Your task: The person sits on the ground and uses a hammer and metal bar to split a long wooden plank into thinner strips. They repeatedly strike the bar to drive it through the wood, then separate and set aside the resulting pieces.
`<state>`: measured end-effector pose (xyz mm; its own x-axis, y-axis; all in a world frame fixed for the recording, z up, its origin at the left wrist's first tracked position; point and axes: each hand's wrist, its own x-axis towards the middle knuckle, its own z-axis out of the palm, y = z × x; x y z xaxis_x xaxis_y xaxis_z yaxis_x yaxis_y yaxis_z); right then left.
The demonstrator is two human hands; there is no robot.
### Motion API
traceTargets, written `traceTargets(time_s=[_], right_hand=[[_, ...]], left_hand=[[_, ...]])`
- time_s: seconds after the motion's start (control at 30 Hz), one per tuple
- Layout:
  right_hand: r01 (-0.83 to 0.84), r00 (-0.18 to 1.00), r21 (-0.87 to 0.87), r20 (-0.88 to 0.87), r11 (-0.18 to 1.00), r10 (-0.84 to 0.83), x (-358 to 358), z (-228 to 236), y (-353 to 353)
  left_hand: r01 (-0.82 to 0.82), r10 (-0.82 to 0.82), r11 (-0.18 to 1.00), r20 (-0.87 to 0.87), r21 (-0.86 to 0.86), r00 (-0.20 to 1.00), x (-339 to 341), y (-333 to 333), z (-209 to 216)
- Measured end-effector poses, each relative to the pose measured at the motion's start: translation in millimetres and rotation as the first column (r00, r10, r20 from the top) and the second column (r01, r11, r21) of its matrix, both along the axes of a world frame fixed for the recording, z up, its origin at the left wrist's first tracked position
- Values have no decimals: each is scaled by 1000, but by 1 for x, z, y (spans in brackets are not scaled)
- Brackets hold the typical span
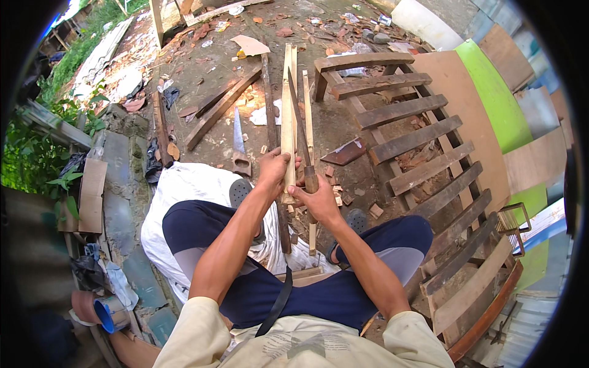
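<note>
My left hand (276, 170) is closed around a pale wooden strip (286, 119), held lengthwise in front of me between my knees. A second pale strip edge shows right behind it. My right hand (316, 195) grips the wooden handle of a machete (300, 119), whose long dark blade points away from me and lies close along the strip's right side. My right thumb reaches the strip's near end. Another thin pale strip (308, 113) lies just right of the blade, passing below my right hand. A handsaw (238, 136) rests on the ground left of my hands.
A slatted wooden frame (416, 130) stretches along my right side. Dark wooden bars (222, 109) lie ahead to the left, and wood offcuts (347, 198) are scattered near my feet. White cloth (178, 187) is spread by my left leg, beside a low block wall (119, 202).
</note>
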<state>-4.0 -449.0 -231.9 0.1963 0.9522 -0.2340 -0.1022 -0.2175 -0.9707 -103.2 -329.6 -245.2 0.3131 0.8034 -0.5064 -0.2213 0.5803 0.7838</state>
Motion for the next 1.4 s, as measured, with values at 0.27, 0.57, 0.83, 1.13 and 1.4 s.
traceTargets(time_s=[0.27,0.57,0.83,1.13,1.4], right_hand=[[86,988,13,-127,996,-83,0,-8,-6],[180,962,-151,-180,972,-206,11,-11,-6],[262,946,4,-201,965,-256,24,-11,-4],[247,934,49,-280,968,-224,17,19,5],[281,931,-57,-227,958,-287,8,43,11]], left_hand=[[40,-40,999,-73,0,997,17,-2,-19],[243,-162,950,-357,195,920,19,3,-52],[259,-195,954,-345,151,918,28,4,-12],[188,-179,982,-248,13,952,42,45,-7],[225,-71,963,-664,149,745,64,106,-44]])
